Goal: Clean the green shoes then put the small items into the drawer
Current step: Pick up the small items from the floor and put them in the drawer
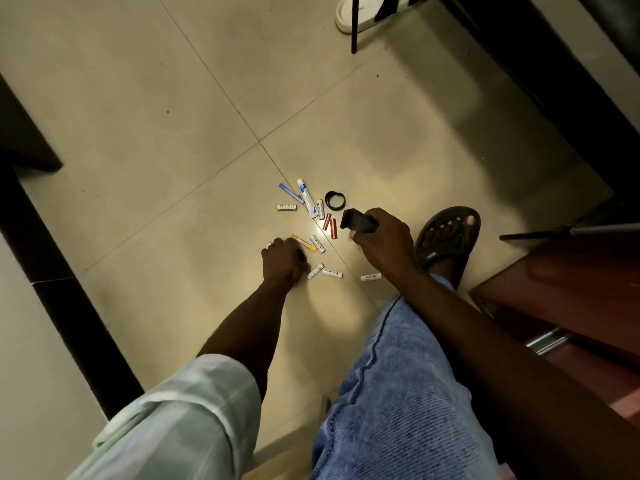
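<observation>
Small items lie scattered on the tiled floor: several white batteries [316, 270], two red batteries [330, 226], a white and blue tube [308, 199], a blue strip [290, 192], an orange strip [304, 243] and a black ring [335, 199]. My right hand [379, 237] grips a black box-shaped object [356, 221] just above the floor, right of the red batteries. My left hand [282, 261] is down on the floor with its fingers curled round a small dark item [302, 254], mostly hidden.
My sandalled foot [446, 239] stands right of the items. A reddish wooden drawer front with a metal handle [547, 339] is at the right. A white slipper [363, 12] and a thin black leg [354, 26] are at the top. Dark furniture edges the left side.
</observation>
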Tool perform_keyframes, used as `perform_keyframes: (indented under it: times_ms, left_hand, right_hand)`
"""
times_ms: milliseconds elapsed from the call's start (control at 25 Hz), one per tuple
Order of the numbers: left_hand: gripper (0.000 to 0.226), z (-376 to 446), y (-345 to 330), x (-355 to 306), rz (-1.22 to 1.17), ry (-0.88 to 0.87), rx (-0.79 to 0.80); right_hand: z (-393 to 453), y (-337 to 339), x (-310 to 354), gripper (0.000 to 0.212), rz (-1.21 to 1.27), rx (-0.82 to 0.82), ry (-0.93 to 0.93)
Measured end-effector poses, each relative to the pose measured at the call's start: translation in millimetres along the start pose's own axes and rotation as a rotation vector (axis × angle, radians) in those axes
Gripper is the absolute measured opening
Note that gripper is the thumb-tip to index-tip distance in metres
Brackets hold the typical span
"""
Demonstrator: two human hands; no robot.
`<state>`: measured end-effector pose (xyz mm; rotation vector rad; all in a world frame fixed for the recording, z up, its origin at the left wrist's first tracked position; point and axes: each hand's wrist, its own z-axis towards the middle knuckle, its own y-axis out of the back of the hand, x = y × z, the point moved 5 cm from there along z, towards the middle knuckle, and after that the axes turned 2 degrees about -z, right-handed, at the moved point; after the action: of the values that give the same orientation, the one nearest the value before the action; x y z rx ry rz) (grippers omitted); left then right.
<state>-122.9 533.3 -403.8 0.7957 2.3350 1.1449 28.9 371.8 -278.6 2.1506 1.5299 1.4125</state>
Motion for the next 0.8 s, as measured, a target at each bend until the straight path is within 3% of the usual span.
perform_keyframes:
  times_ms: [80,200,280,360,440,560,600,720,800]
  left_hand:
    - [0.048,-2,12,9,-0.41,0.133,-0.039]
    - [0.009,-27,35,25,-1.252,0.374,-0.155]
    - [0.029,-48,37,36,-1.62,0.554,0.022]
    - [0.023,-67,35,47,-1.823,0.605,0.187]
    - [0.023,-83,25,62,-1.659,0.715,0.224]
    - [0.02,-89,6,74,-1.188,0.796,0.122]
    - [0.026,-85,0,71,-1.074,0.742,0.112]
    - [0.081,-75,-16,56,-0.802,0.69,0.225]
    - [0.081,-69,-21,47,-0.757,0.699,0.238]
  right_hand:
    - [0,1,1,0.018,-0.006,0.003,-0.004]
    - [-2,1,2,0.017,-0.003,0.021,0.005]
    - [-5,3,4,0.018,-0.005,0.024,0.006]
    - [-8,5,5,0.02,-0.016,0.028,0.003]
    - [-11,6,6,0.021,-0.027,0.039,-0.003]
    - [-12,5,5,0.024,-0.033,0.061,-0.001]
    - [-12,6,5,0.024,-0.03,0.059,-0.003]
    - [-10,11,1,0.023,0.021,-0.031,-0.042]
    - [-6,15,-2,0.025,0.081,-0.125,-0.075]
